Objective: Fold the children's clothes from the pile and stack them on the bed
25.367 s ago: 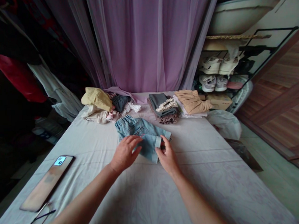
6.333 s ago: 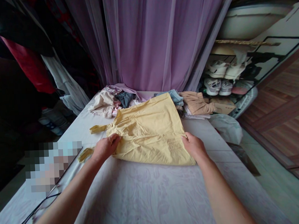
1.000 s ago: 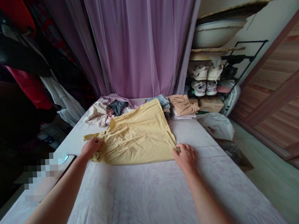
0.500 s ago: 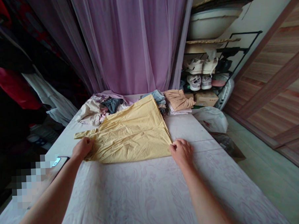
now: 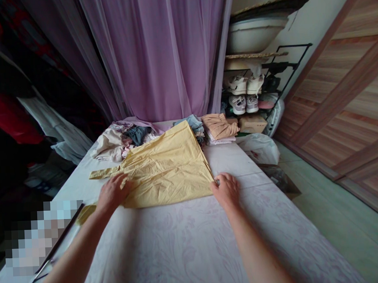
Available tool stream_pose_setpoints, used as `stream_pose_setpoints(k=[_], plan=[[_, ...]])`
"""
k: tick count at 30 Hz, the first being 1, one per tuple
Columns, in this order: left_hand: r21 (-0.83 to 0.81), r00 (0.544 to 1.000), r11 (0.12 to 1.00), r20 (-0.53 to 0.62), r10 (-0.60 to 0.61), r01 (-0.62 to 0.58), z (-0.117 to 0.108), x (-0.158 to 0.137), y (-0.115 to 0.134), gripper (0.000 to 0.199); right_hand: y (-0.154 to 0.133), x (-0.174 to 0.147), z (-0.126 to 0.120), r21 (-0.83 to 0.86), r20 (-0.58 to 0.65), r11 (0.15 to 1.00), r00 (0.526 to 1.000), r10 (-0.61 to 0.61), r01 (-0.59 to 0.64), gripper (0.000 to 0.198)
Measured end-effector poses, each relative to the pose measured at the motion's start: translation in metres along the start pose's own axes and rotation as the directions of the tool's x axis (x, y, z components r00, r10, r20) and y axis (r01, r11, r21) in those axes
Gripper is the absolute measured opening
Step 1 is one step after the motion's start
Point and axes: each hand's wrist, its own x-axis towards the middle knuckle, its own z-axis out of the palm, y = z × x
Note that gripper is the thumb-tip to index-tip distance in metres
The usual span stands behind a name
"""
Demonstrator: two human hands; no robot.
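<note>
A wrinkled yellow garment (image 5: 165, 171) is spread flat on the bed, flaring toward the right, with a narrow strap-like band sticking out at its upper left. My left hand (image 5: 113, 191) rests over its left edge, fingers apart on the cloth and slightly blurred. At the lower right corner, my right hand (image 5: 226, 190) pinches the hem between thumb and fingers. A small yellow piece of cloth (image 5: 85, 214) shows left of my left wrist; its link to the garment is hidden by the arm.
Behind the garment lie rumpled clothes (image 5: 110, 143), folded blue clothes (image 5: 193, 124) and a folded peach garment (image 5: 219, 125). A pixelated screen device (image 5: 45, 235) lies at the left edge. A shoe rack (image 5: 273, 67) and plastic bag (image 5: 260, 149) stand right of the bed.
My left hand has loosened from the garment's left end and shifted right and down across the cloth, its fingers spreading. My right hand keeps the corner. The view has turned slightly right.
</note>
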Motion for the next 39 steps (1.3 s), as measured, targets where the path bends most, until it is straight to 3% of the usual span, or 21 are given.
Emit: stream_pose_setpoints(k=[3, 7, 16, 19, 22, 25, 31, 39], plan=[[-0.056, 0.982, 0.981, 0.042, 0.186, -0.183, 0.011, -0.008, 0.02, 0.052, 0.001, 0.0, -0.001, -0.01, 0.024, 1.0, 1.0, -0.003, 0.004, 0.013], [-0.068, 0.989, 0.989, 0.059, 0.134, -0.129, 0.021, -0.014, 0.032, 0.056, 0.005, -0.001, 0.001, -0.012, 0.013, 1.0, 1.0, -0.017, 0.018, 0.015], [-0.089, 0.991, 0.989, 0.048, 0.123, -0.118, 0.024, -0.011, 0.025, 0.055, 0.006, -0.002, 0.005, 0.008, -0.004, 1.0, 1.0, -0.006, 0.006, 0.016], [-0.082, 0.992, 0.99, 0.039, 0.121, -0.118, 0.027, -0.011, 0.026, 0.051, 0.017, 0.003, 0.01, 0.132, -0.015, 0.991, 1.0, 0.026, -0.024, 0.022], [-0.078, 0.996, 0.993, 0.022, 0.089, -0.087, 0.031, -0.012, 0.026, 0.049, 0.037, 0.011, 0.013, 0.356, -0.04, 0.931, 0.994, 0.105, -0.084, 0.032], [-0.089, 0.996, 0.992, 0.001, 0.09, -0.089, 0.034, -0.013, 0.026, 0.048, 0.053, 0.016, 0.01, 0.454, -0.041, 0.888, 0.993, 0.106, -0.076, 0.032], [-0.085, 0.996, 0.993, -0.03, 0.08, -0.082, 0.03, -0.015, 0.032, 0.044, 0.041, 0.004, 0.002, 0.269, 0.002, 0.958, 0.995, -0.102, 0.097, 0.023], [-0.066, 0.994, 0.993, -0.042, 0.099, -0.101, 0.027, -0.015, 0.039, 0.045, 0.031, -0.001, 0.001, 0.139, 0.051, 0.984, 0.991, -0.121, 0.113, 0.017]])
